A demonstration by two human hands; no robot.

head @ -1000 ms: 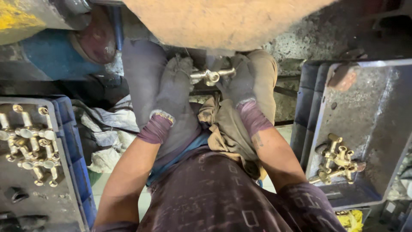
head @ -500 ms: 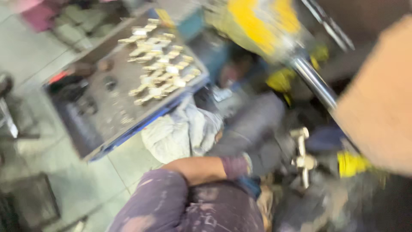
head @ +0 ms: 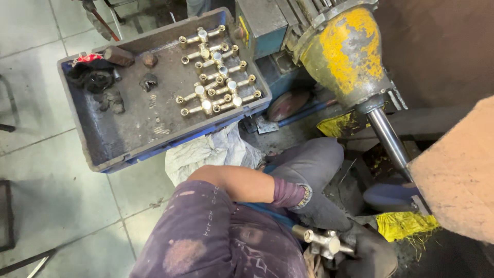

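Observation:
A brass cross-shaped fitting (head: 323, 241) lies low over my lap at the bottom of the view. My left hand (head: 329, 215), in a grey glove with a purple cuff, reaches across my knee to it. My right hand (head: 371, 255), in a dark dirty glove, grips the fitting's right end from the bottom edge. Fingers are partly hidden by the fitting and my clothes. To the right, a large tan buffing wheel (head: 458, 185) turns on a steel shaft (head: 388, 139), apart from the fitting.
A grey-blue crate (head: 154, 154) on the tiled floor to my left holds several brass fittings (head: 216, 77) and dark rags. A white cloth (head: 211, 152) lies beside it. A yellow motor housing (head: 350, 51) stands above the shaft, and a yellow rag (head: 404, 224) lies under the wheel.
My head has swung left, bringing the left crate and the motor into view. The fitting has come down from the wheel to my lap, still in my gloved hands.

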